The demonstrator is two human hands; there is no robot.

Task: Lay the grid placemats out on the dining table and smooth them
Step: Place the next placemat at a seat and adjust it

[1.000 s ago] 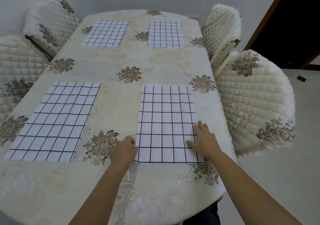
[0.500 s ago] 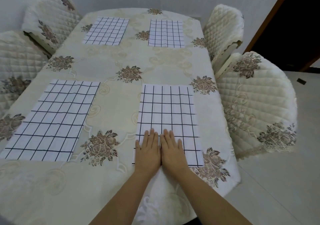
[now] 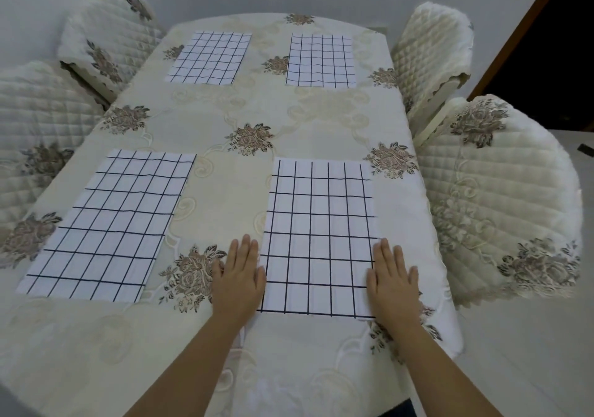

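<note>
Several white placemats with a dark grid lie flat on the dining table, which wears a cream floral cloth. The near right placemat sits between my hands. My left hand lies flat, palm down, on its near left edge. My right hand lies flat, fingers together, over its near right edge. The near left placemat has faint ripples. Two more lie at the far end, the far left placemat and the far right placemat.
Quilted cream chairs stand round the table: two chairs on the right and two chairs on the left. A dark doorway opens at the upper right. The table's right edge is close to my right hand.
My hands, side by side in the middle of the near right placemat half a second ago, have slid apart to its left and right edges. A second ago they were also at its edges.
</note>
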